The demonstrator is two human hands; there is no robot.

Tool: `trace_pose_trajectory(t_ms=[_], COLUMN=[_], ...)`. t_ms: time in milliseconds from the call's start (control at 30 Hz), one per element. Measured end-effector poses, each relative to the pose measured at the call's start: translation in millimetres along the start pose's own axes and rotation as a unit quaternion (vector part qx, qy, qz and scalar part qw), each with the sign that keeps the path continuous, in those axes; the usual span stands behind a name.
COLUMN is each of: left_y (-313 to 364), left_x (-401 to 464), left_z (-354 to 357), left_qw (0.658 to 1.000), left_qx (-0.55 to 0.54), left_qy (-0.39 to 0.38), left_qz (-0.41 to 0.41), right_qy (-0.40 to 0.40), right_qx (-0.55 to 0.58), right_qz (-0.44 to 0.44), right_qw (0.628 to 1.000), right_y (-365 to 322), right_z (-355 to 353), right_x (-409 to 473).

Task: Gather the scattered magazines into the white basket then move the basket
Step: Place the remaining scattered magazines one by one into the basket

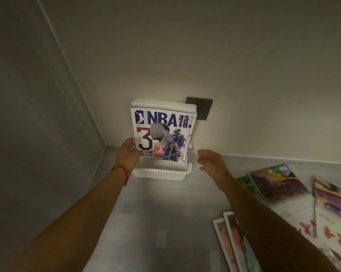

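Lower right of frame: loose magazines (283,195) fanned flat on the grey counter (165,213), partly under the right forearm. Mid-frame: right hand (209,160) hovers open, fingers loosely spread, just right of the basket (159,172), touching nothing. Left hand (127,154), red cord at the wrist, fingers partly curled against the left edge of the NBA magazine (163,132); grip not fully visible. That stack stands upright in the white basket, leaning on the wall at centre, in front of a dark wall plate (204,107).
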State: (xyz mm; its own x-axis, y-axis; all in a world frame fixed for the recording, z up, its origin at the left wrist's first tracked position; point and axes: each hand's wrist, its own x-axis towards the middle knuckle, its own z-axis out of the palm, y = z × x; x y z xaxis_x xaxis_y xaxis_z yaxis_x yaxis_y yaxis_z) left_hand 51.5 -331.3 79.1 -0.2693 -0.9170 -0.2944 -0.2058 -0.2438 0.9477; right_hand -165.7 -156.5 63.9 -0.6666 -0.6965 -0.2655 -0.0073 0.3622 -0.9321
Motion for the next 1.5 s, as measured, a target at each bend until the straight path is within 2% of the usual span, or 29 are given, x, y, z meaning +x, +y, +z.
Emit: trace_pose_trajectory(t_ms=[67,133,267,367,467,567,700,800,867,933,1033,1233,1267,1333,1400,1433,1500], left_y=[-10.0,-22.4,-55.4,-77.9,-93.9,-106.3,-134.0,-151.4,-158.4,-163.9,-169.7,-168.3,-167.2,-164.3,-160.3,-157.7,-151.5], left_x=[-24.6,-57.0,-124.4,-169.9,-211.5,-249.9,-284.8,-294.3,-296.2,-296.2,-299.2,-300.9,-301.3,-301.9,-302.6,-303.1,-305.2], left_z=[12.0,28.8,84.1,132.2,185.8,239.8,296.1,319.6,325.8,324.6,321.4,321.6,321.7,321.7,320.7,319.6,316.8], left_qw=[0.997,0.988,0.975,0.943,0.901,0.886,0.828,0.765,0.724,0.705,0.678,0.674,0.677,0.689,0.719,0.746,0.801], left_qx=[0.061,0.124,0.175,0.254,0.304,0.299,0.377,0.483,0.540,0.565,0.595,0.602,0.599,0.584,0.549,0.523,0.467], left_qy=[0.028,0.015,-0.072,-0.166,-0.258,-0.311,-0.398,-0.398,-0.392,-0.390,-0.389,-0.391,-0.392,-0.397,-0.396,-0.384,-0.342], left_qz=[0.047,0.090,0.117,0.139,0.172,0.168,0.119,0.150,0.175,0.178,0.186,0.174,0.170,0.161,0.153,0.149,0.152], right_qy=[0.010,0.021,0.053,0.070,0.091,0.115,0.177,0.251,0.289,0.295,0.272,0.352,0.360,0.359,0.350,0.350,0.346], right_qx=[0.002,-0.004,-0.117,-0.210,-0.232,-0.260,-0.245,-0.328,-0.347,-0.323,-0.324,-0.227,-0.192,-0.084,0.054,0.101,0.108], right_qz=[0.022,0.034,0.030,0.016,0.046,0.042,0.066,0.071,0.150,0.251,0.295,0.348,0.352,0.320,0.246,0.211,0.154], right_qw=[1.000,0.999,0.991,0.975,0.967,0.958,0.951,0.908,0.880,0.864,0.857,0.839,0.842,0.872,0.902,0.907,0.919], right_y=[23.6,49.1,99.9,132.2,157.9,185.6,217.8,237.8,248.5,254.6,266.5,274.0,274.2,274.8,271.2,266.2,254.0], right_z=[-27.4,-57.7,-125.9,-182.7,-238.3,-282.5,-325.6,-356.3,-376.2,-391.5,-407.7,-421.9,-426.6,-437.2,-444.1,-447.6,-453.1], right_x=[-15.1,-31.9,-70.2,-100.8,-127.5,-146.7,-165.6,-170.9,-168.8,-164.1,-159.0,-153.7,-153.1,-154.2,-161.5,-167.1,-179.0])
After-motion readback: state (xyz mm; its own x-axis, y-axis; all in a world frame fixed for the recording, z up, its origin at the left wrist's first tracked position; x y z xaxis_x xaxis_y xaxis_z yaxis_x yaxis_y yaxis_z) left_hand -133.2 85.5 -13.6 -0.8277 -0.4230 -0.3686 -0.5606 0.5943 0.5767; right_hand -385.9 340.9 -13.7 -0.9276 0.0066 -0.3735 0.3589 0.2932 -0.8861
